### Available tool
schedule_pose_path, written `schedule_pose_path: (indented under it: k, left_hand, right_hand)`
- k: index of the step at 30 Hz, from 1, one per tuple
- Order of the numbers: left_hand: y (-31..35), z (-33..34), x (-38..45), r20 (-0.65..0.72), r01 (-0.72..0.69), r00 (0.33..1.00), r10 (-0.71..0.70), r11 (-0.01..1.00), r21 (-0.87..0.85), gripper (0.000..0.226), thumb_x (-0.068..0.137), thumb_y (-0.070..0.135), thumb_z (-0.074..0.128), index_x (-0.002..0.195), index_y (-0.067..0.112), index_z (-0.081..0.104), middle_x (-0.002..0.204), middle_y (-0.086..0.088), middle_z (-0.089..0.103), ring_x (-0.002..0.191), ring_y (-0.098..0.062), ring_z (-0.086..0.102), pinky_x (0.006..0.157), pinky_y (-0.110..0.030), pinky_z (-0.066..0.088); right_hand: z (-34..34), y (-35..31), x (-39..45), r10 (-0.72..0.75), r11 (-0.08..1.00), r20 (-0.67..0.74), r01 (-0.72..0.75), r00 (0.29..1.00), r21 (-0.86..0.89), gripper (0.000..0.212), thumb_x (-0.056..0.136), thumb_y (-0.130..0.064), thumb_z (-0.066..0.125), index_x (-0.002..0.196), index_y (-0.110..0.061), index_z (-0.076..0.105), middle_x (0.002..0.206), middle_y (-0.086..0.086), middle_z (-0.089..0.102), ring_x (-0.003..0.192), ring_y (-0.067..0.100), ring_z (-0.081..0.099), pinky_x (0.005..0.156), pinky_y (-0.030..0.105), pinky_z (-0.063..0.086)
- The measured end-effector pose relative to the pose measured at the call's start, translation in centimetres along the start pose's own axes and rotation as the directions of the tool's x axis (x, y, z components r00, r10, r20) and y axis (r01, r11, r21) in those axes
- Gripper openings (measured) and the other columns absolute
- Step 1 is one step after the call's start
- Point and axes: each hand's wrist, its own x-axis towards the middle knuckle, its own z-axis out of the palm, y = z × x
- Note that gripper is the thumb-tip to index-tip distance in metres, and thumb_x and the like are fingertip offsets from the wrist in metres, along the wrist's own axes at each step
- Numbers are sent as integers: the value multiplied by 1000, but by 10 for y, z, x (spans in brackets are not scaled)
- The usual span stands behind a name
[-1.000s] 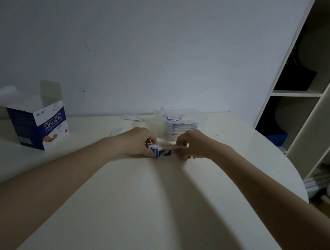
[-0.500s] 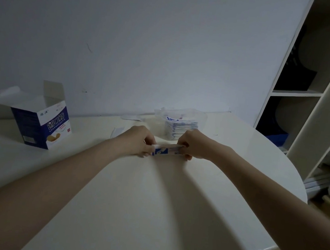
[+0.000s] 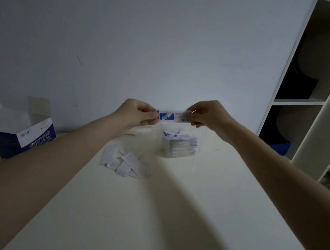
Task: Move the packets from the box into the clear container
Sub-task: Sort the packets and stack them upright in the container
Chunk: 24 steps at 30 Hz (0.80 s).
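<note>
A white and blue packet [image 3: 170,115] hangs in the air above the clear container [image 3: 201,142]. My left hand [image 3: 138,114] pinches its left end and my right hand [image 3: 207,114] pinches its right end. Inside the container stands a stack of the same packets [image 3: 180,145], at its right side. The open blue and white box [image 3: 22,137] sits at the left of the table, its lid flap raised; what is inside is hidden.
Several loose white packets or paper strips [image 3: 125,161] lie on the white table [image 3: 168,219] just in front of the container. A shelf unit [image 3: 314,102] stands at the right, holding dark items. The wall runs close behind the table.
Both hands have lifted the packet from the table surface up above the container. The loose white strips they covered now show.
</note>
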Motion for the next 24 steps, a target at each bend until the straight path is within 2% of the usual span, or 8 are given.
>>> schedule_pose_path:
  k: [2, 4, 8, 11, 14, 17, 21, 24]
  left_hand:
    - [6, 9, 17, -49, 38, 998, -40, 998, -51, 16, 86, -1, 60, 71, 5, 59, 67, -7, 63, 43, 0, 61, 56, -9, 54]
    - [4, 19, 31, -111, 74, 992, -56, 983, 168, 16, 86, 5, 61, 71, 9, 60, 59, 0, 64, 45, -2, 56, 48, -14, 48]
    - [2, 33, 52, -103, 28, 994, 43, 800, 600, 7, 84, 17, 61, 91, 18, 61, 75, 3, 69, 65, -11, 53, 56, -21, 38]
    - [0, 41, 58, -30, -6, 999, 43, 661, 750, 2, 85, 22, 60, 85, 23, 60, 87, 3, 74, 83, -16, 61, 70, -25, 42]
    - [-4, 43, 64, -46, 5, 997, 61, 543, 840, 3, 85, 23, 58, 85, 26, 57, 90, 4, 73, 97, -18, 59, 82, -31, 33]
    - [-7, 45, 68, -6, -24, 997, 75, 401, 916, 12, 86, 22, 55, 96, 19, 60, 93, 1, 72, 97, -20, 61, 80, -31, 24]
    - [-10, 47, 60, 78, -110, 984, 161, 195, 975, 20, 91, 25, 49, 105, 16, 60, 93, 0, 66, 86, -20, 54, 88, -33, 27]
    - [-12, 50, 56, 172, -218, 957, 232, 191, 957, 26, 94, 31, 43, 94, 19, 67, 81, 4, 60, 90, -21, 49, 87, -33, 26]
  right_hand:
    - [0, -1, 18, 75, 997, -60, -73, 995, 35, 10, 83, -4, 64, 93, -3, 66, 63, 5, 58, 53, 12, 50, 47, 13, 43]
    - [3, 3, 31, 107, 992, -87, -113, 990, -57, 7, 85, -5, 61, 88, -10, 64, 62, 2, 56, 51, 10, 46, 36, 9, 35]
    - [2, 11, 51, 141, 955, -71, -155, 987, -252, 11, 84, -6, 60, 92, -9, 68, 78, 7, 58, 64, 14, 48, 46, 16, 35]
    - [4, 13, 55, 183, 899, -16, -174, 983, -401, 19, 83, -3, 60, 100, -2, 69, 88, 7, 57, 72, 15, 49, 49, 16, 33]
    - [8, 16, 57, 206, 877, -16, -192, 979, -440, 21, 84, -5, 62, 104, -1, 66, 92, 7, 57, 75, 15, 50, 49, 15, 33]
    - [15, 19, 61, 190, 851, -18, -174, 982, -496, 22, 83, -7, 63, 105, -2, 62, 106, 12, 63, 85, 19, 51, 52, 16, 36]
    - [26, 28, 62, 189, 811, 17, -146, 982, -567, 16, 84, -5, 61, 99, -4, 63, 107, 14, 65, 83, 21, 54, 55, 21, 40]
    - [28, 32, 63, 191, 811, 14, -150, 981, -566, 12, 84, -5, 59, 96, -4, 63, 106, 14, 65, 82, 22, 55, 53, 19, 38]
